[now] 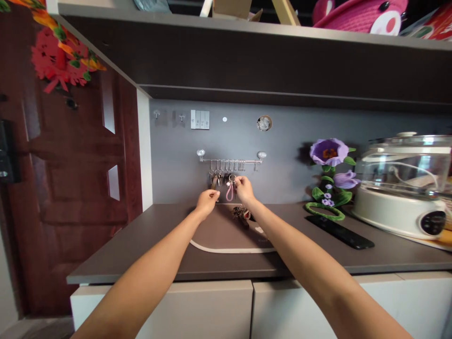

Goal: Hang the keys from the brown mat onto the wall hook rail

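A clear hook rail is fixed to the grey wall, and several keys hang from its hooks. My right hand pinches a key ring with a pink strap loop, just below the rail. Left of it, my left hand is closed at the lower end of a brown strap that hangs among the keys; its fingertips partly cover that end. Between my forearms, another bunch of keys lies on a brown mat with a pale rim.
Purple plush flowers stand to the right, with a black phone-like slab before them. Beyond is a white appliance with a clear top. A shelf overhangs the counter. A dark red door is at left.
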`<state>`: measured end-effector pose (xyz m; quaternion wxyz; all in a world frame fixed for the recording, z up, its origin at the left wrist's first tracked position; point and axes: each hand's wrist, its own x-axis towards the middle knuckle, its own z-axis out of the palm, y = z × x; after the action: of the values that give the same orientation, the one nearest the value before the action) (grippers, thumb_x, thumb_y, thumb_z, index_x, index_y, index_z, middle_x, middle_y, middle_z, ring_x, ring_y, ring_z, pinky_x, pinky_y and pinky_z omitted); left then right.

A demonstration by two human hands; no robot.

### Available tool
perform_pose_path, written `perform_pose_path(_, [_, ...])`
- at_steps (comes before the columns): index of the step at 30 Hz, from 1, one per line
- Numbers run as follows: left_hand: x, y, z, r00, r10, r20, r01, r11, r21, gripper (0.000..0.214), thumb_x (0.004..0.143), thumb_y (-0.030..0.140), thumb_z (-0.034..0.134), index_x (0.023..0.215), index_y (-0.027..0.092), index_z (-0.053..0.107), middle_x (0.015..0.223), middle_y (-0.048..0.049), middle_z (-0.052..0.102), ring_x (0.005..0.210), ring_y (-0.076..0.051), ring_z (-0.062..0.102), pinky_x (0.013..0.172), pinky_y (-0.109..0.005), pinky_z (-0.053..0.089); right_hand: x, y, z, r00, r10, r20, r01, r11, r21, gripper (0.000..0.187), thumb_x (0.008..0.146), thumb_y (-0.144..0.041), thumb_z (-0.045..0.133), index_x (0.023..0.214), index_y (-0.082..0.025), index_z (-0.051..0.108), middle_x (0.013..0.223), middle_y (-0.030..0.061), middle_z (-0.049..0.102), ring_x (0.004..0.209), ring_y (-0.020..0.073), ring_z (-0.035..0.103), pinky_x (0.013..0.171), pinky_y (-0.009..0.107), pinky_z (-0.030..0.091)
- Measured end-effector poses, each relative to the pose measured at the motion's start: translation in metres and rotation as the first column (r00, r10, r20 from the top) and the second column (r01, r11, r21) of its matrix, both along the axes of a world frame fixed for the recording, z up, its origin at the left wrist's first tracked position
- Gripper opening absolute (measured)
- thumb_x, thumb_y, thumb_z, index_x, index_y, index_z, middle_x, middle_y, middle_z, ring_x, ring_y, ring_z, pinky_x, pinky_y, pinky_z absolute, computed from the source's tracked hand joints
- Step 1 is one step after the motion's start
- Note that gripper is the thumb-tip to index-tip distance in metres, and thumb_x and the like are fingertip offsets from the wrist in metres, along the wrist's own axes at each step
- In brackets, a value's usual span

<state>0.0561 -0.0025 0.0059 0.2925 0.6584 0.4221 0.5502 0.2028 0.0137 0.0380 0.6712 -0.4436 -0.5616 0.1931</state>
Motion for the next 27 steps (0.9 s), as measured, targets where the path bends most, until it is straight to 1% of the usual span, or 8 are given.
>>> perform_pose_path(2, [0.0,0.001,-0.001,0.997,0.024,-0.077,-0.02,0.998,0.054,0.02,0.077,0.028,0.048,0.078,0.013,0.061,0.075,-0.0072,0.064,0.069,-0.015,0.059,0.067,-0.026,0.043,0.005,0.008,0.01,0.997,-0.077,-0.008,0.077,0.997,-0.007,0.016,0.074,-0.032,0.04,0.075,-0.019,0.048,0.066,-0.0013,0.054,0.057,0.011,0.049,0.059,0.025,0.042])
perform_pose_path(5, [-0.001,0.0,-0.002,0.975,0.083,-0.207,-0.043,0.981,0.189,0.02,0.077,0.026,0.047,0.077,0.015,0.063,0.079,-0.0071,0.065,0.075,-0.017,0.058,0.072,-0.027,0.042,0.01,0.02,0.022,0.987,-0.159,-0.006,0.159,0.987,-0.01,0.016,0.074,-0.029,0.039,0.075,-0.018,0.05,0.065,-0.0003,0.055,0.058,0.0114,0.051,0.06,0.025,0.041])
perform_pose_path(8, [-0.001,-0.002,-0.002,0.927,0.154,-0.341,-0.039,0.946,0.322,0.021,0.079,0.024,0.045,0.079,0.016,0.064,0.084,-0.007,0.064,0.08,-0.017,0.056,0.076,-0.028,0.04,0.013,0.03,0.031,0.973,-0.232,-0.005,0.232,0.972,-0.027,0.015,0.075,-0.026,0.039,0.074,-0.017,0.051,0.066,0.0012,0.056,0.06,0.0117,0.051,0.06,0.024,0.041])
perform_pose_path(10, [-0.001,-0.004,-0.002,0.893,0.179,-0.413,-0.017,0.93,0.366,0.023,0.08,0.024,0.043,0.081,0.016,0.064,0.085,-0.0071,0.064,0.082,-0.017,0.055,0.077,-0.028,0.04,0.015,0.037,0.035,0.964,-0.266,-0.005,0.266,0.963,-0.049,0.016,0.074,-0.024,0.04,0.074,-0.016,0.053,0.066,0.0019,0.057,0.06,0.0116,0.051,0.059,0.023,0.041])
perform_pose_path(14, [0.0,-0.004,-0.005,0.854,0.177,-0.489,0.038,0.916,0.399,0.025,0.082,0.024,0.041,0.083,0.016,0.064,0.087,-0.0084,0.063,0.084,-0.018,0.054,0.078,-0.029,0.039,0.015,0.047,0.039,0.955,-0.296,0.012,0.296,0.952,-0.079,0.017,0.074,-0.024,0.041,0.072,-0.016,0.056,0.064,0.0025,0.057,0.059,0.0118,0.05,0.059,0.024,0.041])
perform_pose_path(18, [-0.001,-0.003,-0.007,0.837,0.178,-0.517,0.051,0.916,0.398,0.025,0.082,0.024,0.041,0.083,0.017,0.065,0.086,-0.0078,0.063,0.084,-0.018,0.054,0.078,-0.029,0.039,0.014,0.054,0.038,0.957,-0.29,0.016,0.29,0.952,-0.096,0.019,0.075,-0.024,0.041,0.071,-0.016,0.057,0.061,0.0029,0.056,0.058,0.0127,0.051,0.059,0.025,0.041])
perform_pose_path(23, [-0.002,-0.002,-0.008,0.811,0.198,-0.55,0.045,0.917,0.396,0.024,0.082,0.023,0.041,0.084,0.018,0.065,0.086,-0.0067,0.063,0.084,-0.017,0.054,0.078,-0.027,0.039,0.013,0.056,0.033,0.956,-0.293,0.009,0.292,0.95,-0.111,0.018,0.074,-0.024,0.042,0.068,-0.017,0.057,0.062,0.003,0.057,0.058,0.0129,0.051,0.061,0.025,0.041])
perform_pose_path(27, [-0.002,0.0,-0.009,0.806,0.188,-0.561,0.058,0.919,0.39,0.024,0.082,0.023,0.042,0.084,0.018,0.065,0.087,-0.0073,0.063,0.084,-0.017,0.054,0.078,-0.028,0.039,0.014,0.055,0.026,0.956,-0.293,0.02,0.293,0.949,-0.116,0.017,0.072,-0.024,0.042,0.066,-0.017,0.056,0.063,0.0027,0.058,0.059,0.0126,0.05,0.061,0.025,0.041])
